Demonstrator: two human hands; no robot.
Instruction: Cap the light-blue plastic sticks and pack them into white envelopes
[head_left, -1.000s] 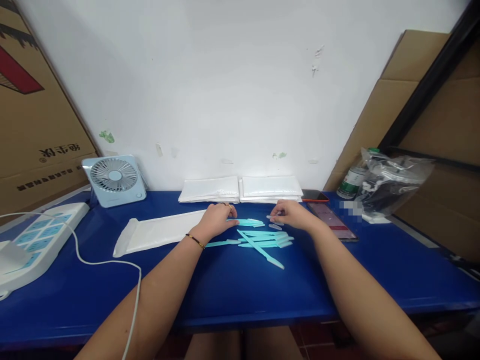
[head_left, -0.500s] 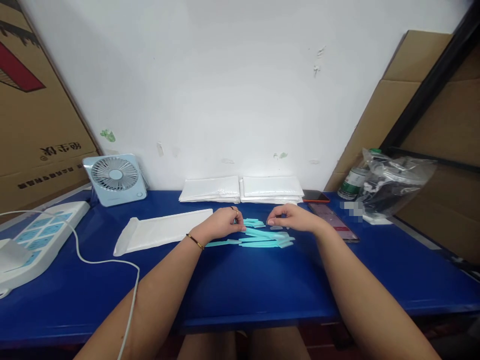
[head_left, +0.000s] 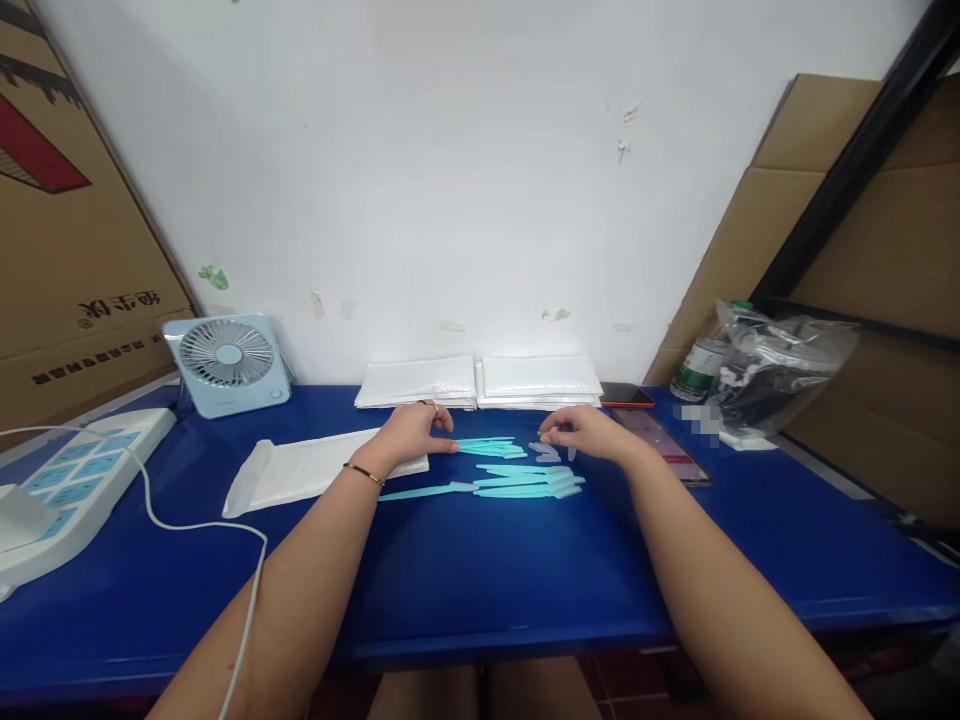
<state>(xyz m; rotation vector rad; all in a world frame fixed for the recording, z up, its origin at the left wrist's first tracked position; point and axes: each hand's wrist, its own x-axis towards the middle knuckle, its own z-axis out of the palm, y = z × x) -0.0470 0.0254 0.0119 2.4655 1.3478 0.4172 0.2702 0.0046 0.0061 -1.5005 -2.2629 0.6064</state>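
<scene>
My left hand (head_left: pixel 416 432) is at the handle ends of a small upper group of teal eyebrow razors (head_left: pixel 491 447). Its thumb touches or nearly touches them, and a gap shows between thumb and fingers. A larger group of teal razors (head_left: pixel 525 484) lies closer to me, with a single razor (head_left: pixel 427 491) stretching left from it. My right hand (head_left: pixel 585 435) has thumb and finger pinched on what looks like a small clear cap, mostly hidden. Several clear caps (head_left: pixel 545 453) lie just below those fingertips. Beneath my left wrist lies a white padded mailer (head_left: pixel 300 470).
Two stacks of white mailers (head_left: pixel 416 380) stand against the wall. A blue fan (head_left: pixel 229 362) and a power strip (head_left: pixel 90 480) with a white cable are at left. Phones (head_left: pixel 664 445), a bottle (head_left: pixel 697 367) and a plastic bag (head_left: pixel 784 370) sit at right.
My left hand has moved left, off the lower razors to the upper group's handle ends. The razor by its fingertips now lies with the lower group. My right hand has barely moved.
</scene>
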